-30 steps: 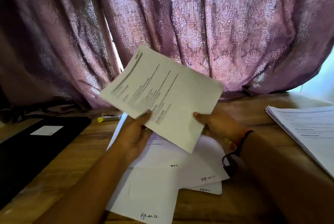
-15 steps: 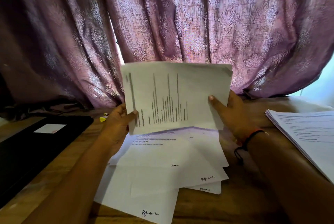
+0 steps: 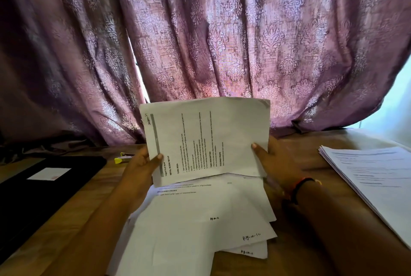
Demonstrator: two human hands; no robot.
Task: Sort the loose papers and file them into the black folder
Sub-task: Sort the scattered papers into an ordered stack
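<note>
Held sheet: a printed page (image 3: 206, 140) is lifted above the table, standing roughly upright and turned so its text lines run sideways.
Left hand: the left hand (image 3: 142, 169) pinches the sheet's lower left edge, thumb on the printed face, fingers behind it.
Right hand: the right hand (image 3: 273, 164) grips the lower right edge the same way, thumb in front; a dark and orange wristband (image 3: 300, 186) sits on that wrist.
Loose papers: a fanned, overlapping pile (image 3: 200, 220) lies flat on the table just below the held sheet, with handwritten page marks near some bottom corners.
Black folder: the black folder (image 3: 44, 182) lies closed at the left, apart from the pile, a white label (image 3: 50, 173) on its cover.
Right stack: a neater stack of printed pages (image 3: 373, 177) rests at the table's right side.
Small item: a yellow object (image 3: 123, 158) lies beyond the left hand; what it is cannot be told.
Surface: a wooden table (image 3: 300, 242).
Backdrop: a patterned mauve curtain (image 3: 222, 42).
</note>
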